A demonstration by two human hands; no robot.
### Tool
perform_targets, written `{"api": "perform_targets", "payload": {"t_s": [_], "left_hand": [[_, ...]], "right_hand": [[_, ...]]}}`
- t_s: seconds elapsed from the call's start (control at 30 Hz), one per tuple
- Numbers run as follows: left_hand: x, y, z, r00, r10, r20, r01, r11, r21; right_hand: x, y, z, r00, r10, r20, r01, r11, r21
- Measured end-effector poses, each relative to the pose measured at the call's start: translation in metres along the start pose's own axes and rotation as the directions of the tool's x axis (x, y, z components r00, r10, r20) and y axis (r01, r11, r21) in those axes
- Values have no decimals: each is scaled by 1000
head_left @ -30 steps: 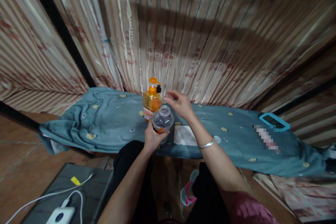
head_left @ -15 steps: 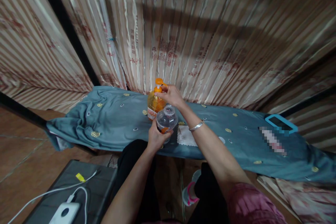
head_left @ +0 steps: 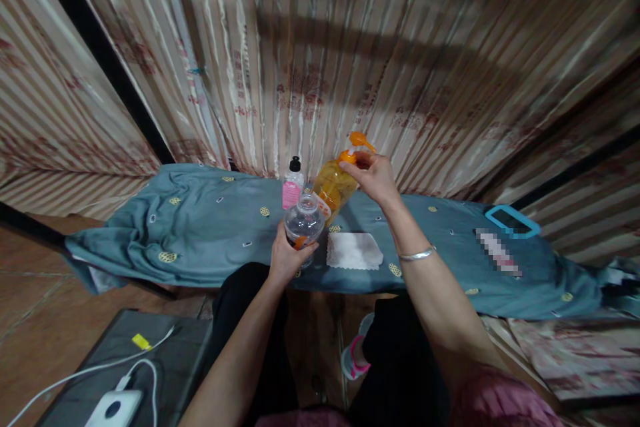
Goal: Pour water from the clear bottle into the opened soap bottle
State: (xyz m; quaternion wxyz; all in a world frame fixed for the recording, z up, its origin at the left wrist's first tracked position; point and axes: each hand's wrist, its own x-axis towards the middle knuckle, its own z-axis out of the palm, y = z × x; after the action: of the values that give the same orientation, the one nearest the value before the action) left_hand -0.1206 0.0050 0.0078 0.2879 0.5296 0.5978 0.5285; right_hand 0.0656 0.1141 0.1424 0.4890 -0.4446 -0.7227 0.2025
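My left hand (head_left: 289,255) is closed around a clear plastic bottle (head_left: 305,220) with an open mouth and an orange patch on its side. Just right of it, my right hand (head_left: 373,175) grips the neck of a yellow pump bottle (head_left: 334,187) with an orange pump top, which is tilted. Its lower end is close to the clear bottle; whether they touch I cannot tell. Behind them stands a small bottle (head_left: 292,192) with a pink label and black cap. A white cloth (head_left: 354,251) with a scalloped edge lies below the pump bottle.
Blue-green patterned fabric (head_left: 225,227) covers the narrow surface, with a striped curtain (head_left: 310,47) behind it. To the right lie a blue-framed object (head_left: 513,221) and a blurred-out item (head_left: 496,251). A white device (head_left: 114,408) with cables rests on a dark box (head_left: 185,340) at lower left.
My right hand has moved the pump bottle rightward and tilted it, bringing the pink-labelled bottle into view. My left hand still holds the clear bottle. The camera view has shifted slightly.
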Motion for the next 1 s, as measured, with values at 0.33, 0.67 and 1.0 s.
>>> {"api": "perform_targets", "payload": {"t_s": [0.33,0.67,1.0], "left_hand": [[-19,1,-11,982,157,-105,-155,988,24],[-68,49,44,819,479,316,-486,872,-63],[15,41,103,945,239,221,-220,969,-108]], "right_hand": [[-52,23,-47,995,55,-81,-69,981,-181],[-84,34,-42,985,104,-139,-128,975,-179],[-91,24,-28,980,67,-187,-94,986,-137]]}}
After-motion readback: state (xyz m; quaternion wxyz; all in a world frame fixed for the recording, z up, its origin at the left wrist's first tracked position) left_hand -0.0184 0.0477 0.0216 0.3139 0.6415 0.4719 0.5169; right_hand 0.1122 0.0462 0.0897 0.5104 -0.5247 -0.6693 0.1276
